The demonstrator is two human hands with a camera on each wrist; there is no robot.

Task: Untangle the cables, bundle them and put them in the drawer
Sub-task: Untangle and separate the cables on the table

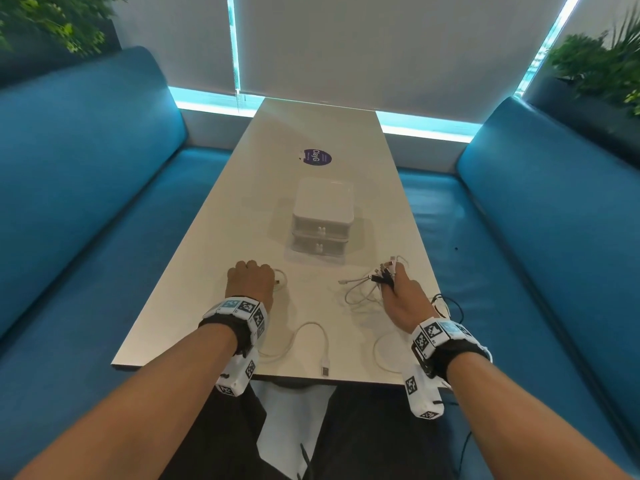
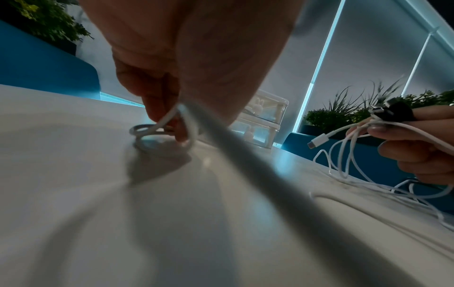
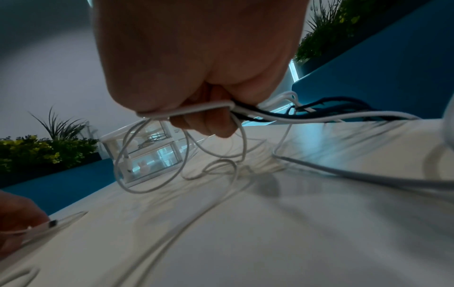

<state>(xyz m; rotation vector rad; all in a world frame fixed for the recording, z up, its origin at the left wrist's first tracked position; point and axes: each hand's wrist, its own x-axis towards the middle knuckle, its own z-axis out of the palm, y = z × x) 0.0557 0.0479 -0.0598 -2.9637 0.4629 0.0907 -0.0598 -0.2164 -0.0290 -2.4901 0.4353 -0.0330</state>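
Observation:
My left hand (image 1: 250, 279) rests knuckles-up on the white table (image 1: 311, 140) and pinches a small coil of white cable (image 2: 157, 132) between its fingertips. That cable trails back toward me in a loop (image 1: 308, 341) and ends in a USB plug (image 1: 325, 371) at the near edge. My right hand (image 1: 403, 296) grips a bunch of white and black cables (image 3: 258, 111) with their plugs (image 1: 386, 270) sticking up past the fingers; tangled white loops (image 1: 360, 292) hang from it onto the table. A small clear two-drawer box (image 1: 322, 220) stands ahead, both drawers closed.
A purple round sticker (image 1: 314, 156) lies beyond the drawer box. Blue benches (image 1: 86, 202) flank the table on both sides. Plants (image 1: 602, 64) stand behind the bench backs. A black cable (image 1: 450, 306) hangs over the table's right edge.

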